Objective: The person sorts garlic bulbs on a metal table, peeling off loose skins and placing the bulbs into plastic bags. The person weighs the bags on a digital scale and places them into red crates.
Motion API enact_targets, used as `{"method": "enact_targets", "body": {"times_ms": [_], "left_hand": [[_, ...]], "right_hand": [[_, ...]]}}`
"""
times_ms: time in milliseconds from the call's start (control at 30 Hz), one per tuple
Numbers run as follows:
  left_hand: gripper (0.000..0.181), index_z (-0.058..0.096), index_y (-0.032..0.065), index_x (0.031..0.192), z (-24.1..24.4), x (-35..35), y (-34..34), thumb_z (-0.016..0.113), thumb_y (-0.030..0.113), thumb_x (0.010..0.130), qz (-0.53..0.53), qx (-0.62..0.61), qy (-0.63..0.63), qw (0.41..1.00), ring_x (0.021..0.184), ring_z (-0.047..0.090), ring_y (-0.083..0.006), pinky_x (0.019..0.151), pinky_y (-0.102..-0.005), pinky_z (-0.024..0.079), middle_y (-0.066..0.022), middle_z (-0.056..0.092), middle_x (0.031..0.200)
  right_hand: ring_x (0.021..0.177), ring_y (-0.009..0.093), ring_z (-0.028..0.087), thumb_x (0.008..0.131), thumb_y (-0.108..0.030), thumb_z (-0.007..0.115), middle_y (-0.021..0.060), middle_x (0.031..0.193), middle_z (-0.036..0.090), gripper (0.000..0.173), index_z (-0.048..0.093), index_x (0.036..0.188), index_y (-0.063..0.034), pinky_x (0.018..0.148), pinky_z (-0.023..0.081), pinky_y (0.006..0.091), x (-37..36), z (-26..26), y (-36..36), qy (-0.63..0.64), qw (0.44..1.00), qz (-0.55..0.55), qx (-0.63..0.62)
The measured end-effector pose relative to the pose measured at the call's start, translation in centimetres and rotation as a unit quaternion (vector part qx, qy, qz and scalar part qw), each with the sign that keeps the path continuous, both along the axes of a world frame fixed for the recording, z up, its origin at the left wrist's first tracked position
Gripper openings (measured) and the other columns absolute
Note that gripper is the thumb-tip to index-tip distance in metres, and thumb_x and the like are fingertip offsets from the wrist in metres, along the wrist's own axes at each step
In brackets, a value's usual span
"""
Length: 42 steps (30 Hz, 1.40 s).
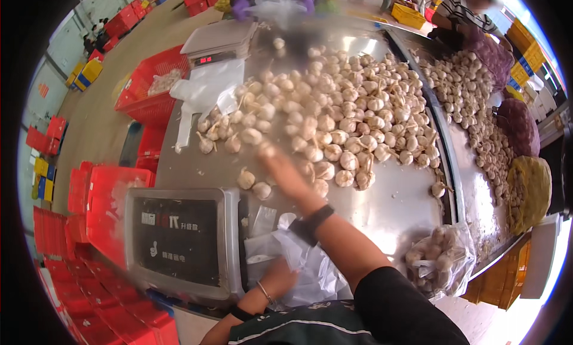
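Observation:
My right hand [284, 172] reaches over the steel table [403, 197] at the near edge of a large heap of garlic bulbs [349, 116]. It is blurred, and a bulb may be at its fingertips, but I cannot tell. Lower down, my left hand [280, 278] is at a clear plastic bag [309, 273], its fingers partly hidden by the film. Two loose garlic bulbs [254, 184] lie left of my right hand. Further plastic bags lie beside and under the left hand. A filled clear bag of garlic [441, 260] rests at the table's right near edge.
A scale with a dark platform [179, 237] stands at the left, another scale [219, 36] at the back left. Red crates [152, 81] line the left side. A raised divider [436, 116] separates more garlic and mesh sacks [517, 125]. A person [470, 13] works back right, another person's gloved hands [241, 7] at the far edge.

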<state>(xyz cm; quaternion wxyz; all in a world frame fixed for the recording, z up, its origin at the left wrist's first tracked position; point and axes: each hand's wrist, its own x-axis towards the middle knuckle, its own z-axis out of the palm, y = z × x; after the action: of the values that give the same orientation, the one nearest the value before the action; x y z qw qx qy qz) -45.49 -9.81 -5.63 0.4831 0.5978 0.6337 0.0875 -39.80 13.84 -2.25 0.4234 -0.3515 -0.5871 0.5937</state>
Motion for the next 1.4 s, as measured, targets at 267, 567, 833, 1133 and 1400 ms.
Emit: {"method": "enact_targets", "body": {"times_ms": [267,567,833,1133,1400], "left_hand": [[0.044,0.053,-0.0125,0.102,-3.0,-0.5,-1.3,0.061,0.027,0.084,-0.049,0.064,0.059,0.995,0.095,0.056,-0.0448,0.086,-0.0478,0.045,-0.0314,0.056,0.101],[0.036,0.060,-0.0009,0.110,0.8,0.4,-0.4,0.061,0.025,0.084,-0.015,0.012,0.054,0.998,0.101,0.059,-0.0419,0.088,-0.0431,0.047,-0.0253,0.062,0.106],[0.042,0.066,-0.0053,0.094,-0.9,-1.2,1.3,0.062,0.034,0.080,-0.100,0.015,0.070,0.992,0.094,0.062,-0.0430,0.083,-0.0477,0.049,-0.0293,0.064,0.092],[0.020,0.069,-0.0046,0.089,9.4,0.2,-1.6,0.059,0.012,0.086,0.036,0.035,-0.090,0.995,0.067,0.064,-0.0168,0.062,-0.0312,0.050,-0.0095,0.068,0.074],[0.015,0.066,-0.0025,0.094,15.1,6.6,-1.4,0.066,0.009,0.085,0.088,0.096,-0.243,0.961,0.065,0.062,-0.0118,0.058,-0.0253,0.050,-0.0053,0.067,0.077]], "right_hand": [[0.114,0.033,0.053,0.090,-0.049,0.048,0.0193,0.124,0.055,0.058,0.045,0.125,-0.0031,0.095,0.041,0.0403,1.5,-0.8,-1.1,-0.099,0.973,0.089,-0.186],[0.095,0.028,0.061,0.085,-0.040,0.057,0.0174,0.107,0.062,0.057,0.049,0.120,0.0041,0.082,0.049,0.0358,18.5,4.8,0.4,-0.181,0.972,-0.093,-0.116],[0.073,0.034,0.062,0.078,-0.025,0.065,0.0208,0.085,0.062,0.051,0.048,0.119,0.0003,0.068,0.049,0.0425,31.0,14.1,-15.2,-0.295,0.896,-0.302,0.138],[0.093,0.021,0.062,0.082,-0.012,0.060,0.0048,0.104,0.063,0.023,0.060,0.105,-0.0112,0.080,0.050,0.0380,44.0,25.9,-31.5,-0.630,0.443,-0.366,0.523],[0.106,0.032,0.059,0.083,-0.012,0.063,0.0204,0.114,0.062,0.038,0.058,0.118,0.0014,0.094,0.045,0.0350,47.5,22.5,-31.7,-0.531,0.564,-0.619,0.129]]}}
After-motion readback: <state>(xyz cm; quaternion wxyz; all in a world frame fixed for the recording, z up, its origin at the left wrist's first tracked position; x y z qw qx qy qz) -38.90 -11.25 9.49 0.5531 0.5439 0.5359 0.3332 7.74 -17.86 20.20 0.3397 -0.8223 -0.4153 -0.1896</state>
